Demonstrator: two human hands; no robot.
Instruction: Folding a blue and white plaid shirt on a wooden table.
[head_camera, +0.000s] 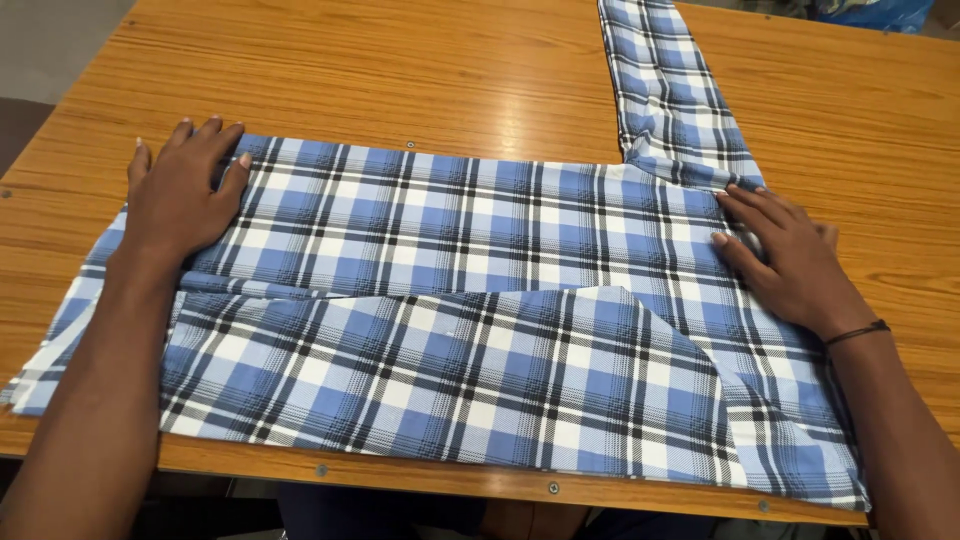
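Note:
A blue, white and black checked shirt (450, 300) lies spread flat across the wooden table (400, 70), its near side folded over toward the middle. One sleeve (670, 90) stretches away toward the far edge at the right. My left hand (185, 190) presses flat on the shirt's left end, fingers apart. My right hand (790, 255) rests flat on the right end, near the base of the sleeve, with a dark cord on its wrist.
The table's near edge (450, 480) shows several screw heads and the shirt overhangs it at both lower corners. A blue object (870, 12) sits beyond the far right corner. Grey floor (50, 40) shows at the upper left.

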